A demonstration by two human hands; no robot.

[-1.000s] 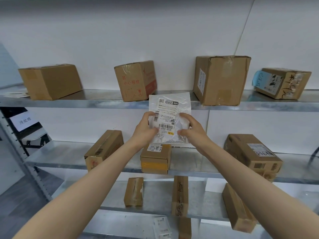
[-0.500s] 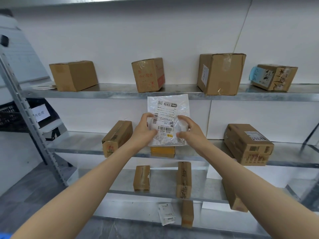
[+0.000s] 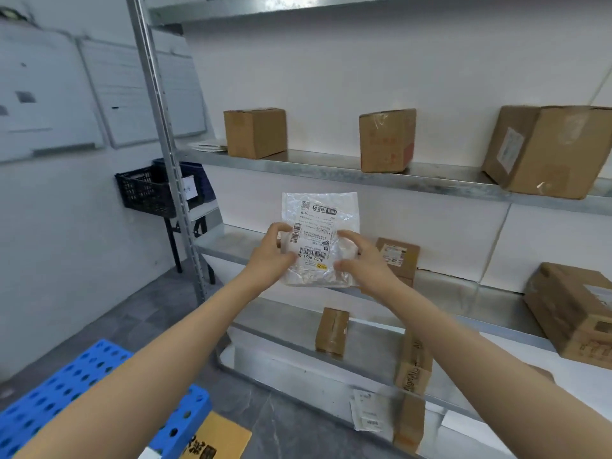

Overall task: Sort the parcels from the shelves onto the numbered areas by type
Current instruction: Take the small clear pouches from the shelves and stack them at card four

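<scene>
A clear plastic parcel bag (image 3: 319, 223) with a white barcode label is held upright in front of the metal shelves (image 3: 331, 167). My left hand (image 3: 270, 256) pinches its lower left edge. My right hand (image 3: 362, 256) grips its lower right edge. Cardboard boxes stand on the shelves: one at upper left (image 3: 255, 132), a taped one (image 3: 387, 140) beside it, and a large one (image 3: 546, 150) at the right. A small labelled box (image 3: 399, 260) sits just behind my right hand.
Blue perforated pallets (image 3: 66, 392) lie on the floor at lower left, with a yellow sign (image 3: 215, 438) beside them. A black basket (image 3: 149, 190) hangs past the shelf's upright post (image 3: 162, 127). More boxes (image 3: 331, 331) and a flat bag (image 3: 367, 410) fill the lower shelves.
The view has swung to the left, so the shelves slid right and the blue pallets, post and whiteboards came into sight. Both hands kept hold of the bag.
</scene>
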